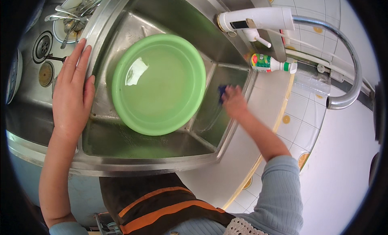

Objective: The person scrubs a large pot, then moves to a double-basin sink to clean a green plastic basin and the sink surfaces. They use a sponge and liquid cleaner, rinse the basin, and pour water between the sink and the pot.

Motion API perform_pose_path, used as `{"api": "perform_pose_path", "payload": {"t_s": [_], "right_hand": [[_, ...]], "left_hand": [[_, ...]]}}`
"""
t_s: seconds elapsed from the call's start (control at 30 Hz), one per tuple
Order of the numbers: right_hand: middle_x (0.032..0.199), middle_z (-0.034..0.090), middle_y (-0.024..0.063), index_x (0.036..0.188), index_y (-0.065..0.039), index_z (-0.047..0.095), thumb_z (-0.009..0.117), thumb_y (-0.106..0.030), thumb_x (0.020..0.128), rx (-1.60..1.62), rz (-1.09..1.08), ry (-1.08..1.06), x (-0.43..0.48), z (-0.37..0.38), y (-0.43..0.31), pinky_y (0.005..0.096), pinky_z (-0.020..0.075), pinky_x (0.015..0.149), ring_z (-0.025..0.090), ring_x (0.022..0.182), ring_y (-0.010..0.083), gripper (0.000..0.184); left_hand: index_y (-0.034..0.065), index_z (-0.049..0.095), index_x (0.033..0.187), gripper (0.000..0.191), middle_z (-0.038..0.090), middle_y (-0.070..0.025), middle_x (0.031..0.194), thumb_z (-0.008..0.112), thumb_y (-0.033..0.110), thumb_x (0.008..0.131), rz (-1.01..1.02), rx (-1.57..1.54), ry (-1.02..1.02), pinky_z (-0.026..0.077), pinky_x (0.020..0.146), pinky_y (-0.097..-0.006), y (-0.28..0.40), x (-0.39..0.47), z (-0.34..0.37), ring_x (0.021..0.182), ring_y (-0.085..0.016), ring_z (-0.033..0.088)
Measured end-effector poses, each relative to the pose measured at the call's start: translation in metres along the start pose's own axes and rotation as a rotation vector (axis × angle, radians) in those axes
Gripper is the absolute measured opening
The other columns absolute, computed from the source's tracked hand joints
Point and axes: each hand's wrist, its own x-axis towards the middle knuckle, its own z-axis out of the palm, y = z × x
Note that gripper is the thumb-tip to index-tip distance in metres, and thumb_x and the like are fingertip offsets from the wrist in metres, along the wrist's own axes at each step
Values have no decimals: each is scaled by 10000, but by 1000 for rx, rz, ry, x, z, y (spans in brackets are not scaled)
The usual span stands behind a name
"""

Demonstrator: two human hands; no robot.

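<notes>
My right hand (234, 101), slightly blurred, holds a dark blue cloth or scrubbing pad (222, 94) against the right inner wall of the stainless steel sink (209, 121). Flat on the divider between the two basins rests my left hand (72, 86), holding nothing. A round green plastic basin (198, 109) with cloudy liquid in it sits on the sink floor, between my hands. The underside of the pad is hidden by my fingers.
A white faucet (256, 19) with a curved metal spout (353, 53) reaches over from the back right. Near it lies a spray bottle (266, 63). The left basin holds a bowl (57, 30) of spoons (71, 22), a drain strainer (43, 47) and a plate (18, 74).
</notes>
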Motion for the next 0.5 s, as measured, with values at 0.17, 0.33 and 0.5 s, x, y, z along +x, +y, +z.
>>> {"api": "perform_pose_path", "payload": {"t_s": [0.17, 0.33, 0.5], "right_hand": [[1542, 347, 223, 1414, -69, 492, 441, -316, 990, 114, 171, 89, 0, 10, -4, 498, 137, 1216, 285, 1457, 339, 493], [1520, 402, 182, 1351, -79, 572, 453, -337, 989, 224, -206, 21, -103, 26, -94, 482, 138, 1219, 331, 1435, 309, 460], [1532, 402, 142, 1368, -64, 555, 414, -310, 1004, 160, -296, -82, -53, 14, -65, 483, 132, 1214, 313, 1448, 272, 462]], "left_hand": [[45, 404, 1474, 587, 389, -143, 1531, 523, 4, 901, 29, -18, -4, 340, 1122, -417, -1, 0, -2, 1369, -354, 419], [46, 404, 1475, 578, 389, -146, 1531, 524, 12, 911, 28, -28, -6, 350, 1115, -413, -2, 0, -1, 1363, -350, 429], [44, 411, 1472, 566, 389, -144, 1532, 521, 13, 917, 35, -2, -3, 357, 1108, -413, -1, 1, -2, 1361, -352, 432]]}}
